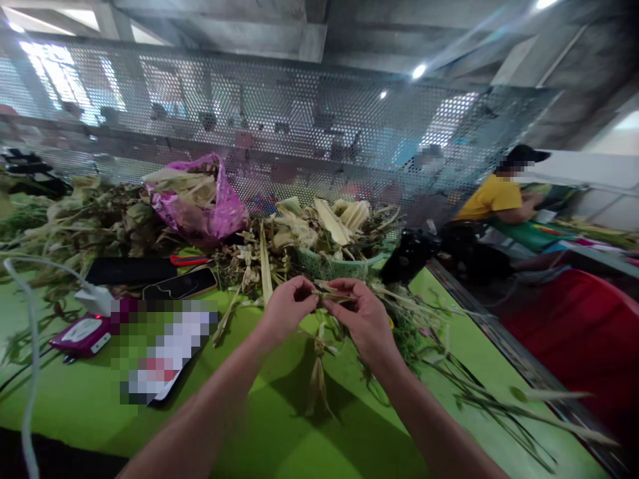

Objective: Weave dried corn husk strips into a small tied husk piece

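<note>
hands: husk was pinched at fingertips by left hand and right hand | place: held above table, near tied husk | risk: thin, dry-looking strip judged liable to be split by hard pulling | text: none legible; white item was pixelated

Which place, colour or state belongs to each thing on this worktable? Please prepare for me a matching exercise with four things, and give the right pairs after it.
Things:
1. plastic bag
2. basket
3. white charger
4. husk piece

Descriptions:
a. pale green, heaped with dry husks
b. held between the left hand and the right hand
c. shiny pink-purple
d. on the power strip

Right pairs: 1-c, 2-a, 3-d, 4-b
</note>
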Demonstrator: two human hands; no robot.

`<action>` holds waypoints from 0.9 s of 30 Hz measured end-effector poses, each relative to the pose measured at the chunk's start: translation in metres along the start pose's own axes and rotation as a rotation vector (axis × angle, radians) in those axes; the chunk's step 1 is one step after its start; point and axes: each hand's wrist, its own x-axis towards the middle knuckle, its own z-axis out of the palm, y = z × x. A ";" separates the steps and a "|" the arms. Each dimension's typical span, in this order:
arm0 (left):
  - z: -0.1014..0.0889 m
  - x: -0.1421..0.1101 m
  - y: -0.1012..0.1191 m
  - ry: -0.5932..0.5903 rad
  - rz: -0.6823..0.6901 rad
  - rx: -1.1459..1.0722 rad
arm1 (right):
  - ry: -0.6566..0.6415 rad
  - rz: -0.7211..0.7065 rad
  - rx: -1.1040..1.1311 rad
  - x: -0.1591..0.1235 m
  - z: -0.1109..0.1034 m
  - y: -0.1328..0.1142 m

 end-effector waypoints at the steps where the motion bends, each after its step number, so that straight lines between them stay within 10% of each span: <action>1: 0.000 0.000 -0.001 0.021 -0.007 -0.031 | 0.018 0.008 0.043 0.000 0.000 -0.002; 9: 0.008 -0.001 0.000 0.107 -0.049 -0.279 | -0.033 0.041 0.063 -0.003 0.006 -0.001; 22: 0.018 -0.008 0.006 0.201 -0.163 -0.468 | 0.033 -0.488 -0.565 -0.008 0.002 0.007; 27: 0.016 -0.011 0.009 0.176 -0.191 -0.467 | 0.040 -0.383 -0.471 -0.005 -0.002 0.006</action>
